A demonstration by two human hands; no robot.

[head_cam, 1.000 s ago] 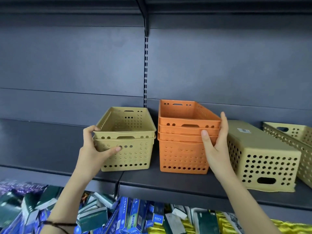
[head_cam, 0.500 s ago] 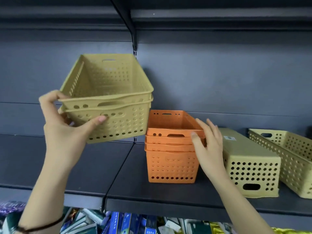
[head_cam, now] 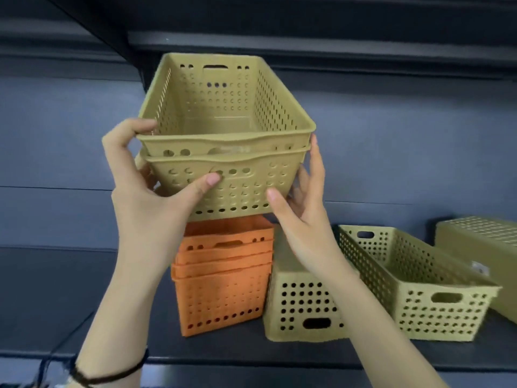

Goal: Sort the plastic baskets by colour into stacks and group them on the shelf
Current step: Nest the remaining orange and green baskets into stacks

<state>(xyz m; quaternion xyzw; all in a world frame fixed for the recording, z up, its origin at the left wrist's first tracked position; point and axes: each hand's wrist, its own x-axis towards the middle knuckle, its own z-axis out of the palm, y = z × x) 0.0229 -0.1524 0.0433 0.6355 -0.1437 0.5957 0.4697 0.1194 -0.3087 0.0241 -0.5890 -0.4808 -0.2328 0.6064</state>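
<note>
A stack of two nested yellow baskets (head_cam: 223,130) is held in the air above the shelf, over the orange stack. My left hand (head_cam: 145,186) grips its left front corner, thumb on the front wall. My right hand (head_cam: 305,208) holds its right front corner from the side and below. Under it, a stack of three nested orange baskets (head_cam: 221,284) stands on the dark shelf (head_cam: 84,317). Right of the orange stack lies an upside-down yellow basket (head_cam: 302,312), partly hidden by my right forearm. Further right stands an upright yellow basket (head_cam: 419,284), then another overturned yellow basket (head_cam: 481,247) at the frame edge.
The shelf's dark back panel (head_cam: 391,149) rises behind the baskets, and an upper shelf (head_cam: 307,29) with its slanted bracket hangs close above the lifted stack. The shelf stretch left of the orange stack holds nothing.
My left hand lifted the yellow stack off the shelf and carried it up and to the right, over the orange stack. My right hand left the orange stack and took the yellow stack's right side.
</note>
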